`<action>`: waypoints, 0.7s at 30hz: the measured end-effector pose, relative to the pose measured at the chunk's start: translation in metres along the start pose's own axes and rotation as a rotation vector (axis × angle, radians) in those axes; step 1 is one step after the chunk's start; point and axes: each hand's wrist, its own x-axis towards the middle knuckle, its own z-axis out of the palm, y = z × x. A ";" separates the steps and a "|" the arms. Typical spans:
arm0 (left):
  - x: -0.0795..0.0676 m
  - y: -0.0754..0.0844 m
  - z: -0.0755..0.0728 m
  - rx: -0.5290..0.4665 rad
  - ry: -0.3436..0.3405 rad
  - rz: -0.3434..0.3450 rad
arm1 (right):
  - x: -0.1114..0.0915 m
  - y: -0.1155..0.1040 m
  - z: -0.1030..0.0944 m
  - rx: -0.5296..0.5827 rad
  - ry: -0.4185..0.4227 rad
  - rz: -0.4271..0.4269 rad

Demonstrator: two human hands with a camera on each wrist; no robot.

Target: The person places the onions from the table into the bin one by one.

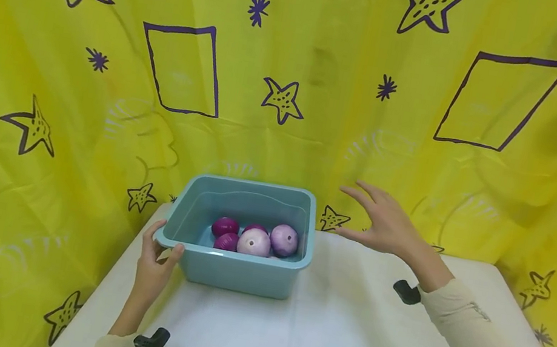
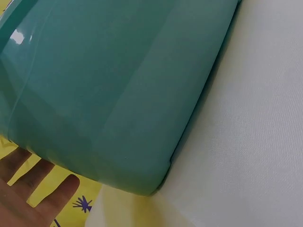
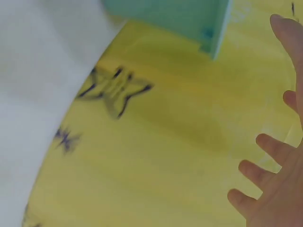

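A light-blue plastic tub stands upright near the far edge of the white table. Inside it lie several round, ball-like things: a lilac one, a paler one and some dark magenta ones. My left hand holds the tub's near left corner, thumb at the front rim and fingers along the left side. In the left wrist view those fingers lie against the tub's wall. To the right of the tub, my right hand hangs in the air, fingers spread, holding nothing.
The white table extends toward me and to the right of the tub. A yellow curtain with purple stars and squares encloses the back and both sides. Each wrist carries a dark band piece, seen at the left wrist and right wrist.
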 end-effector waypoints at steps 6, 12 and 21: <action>-0.001 0.000 -0.004 0.010 -0.010 -0.024 | -0.056 0.028 -0.010 -0.109 0.026 0.102; -0.004 0.001 -0.010 0.034 -0.024 -0.048 | -0.098 0.046 -0.018 -0.144 -0.007 0.254; 0.005 0.030 -0.048 0.249 -0.136 -0.020 | -0.125 0.058 -0.022 -0.187 -0.035 0.333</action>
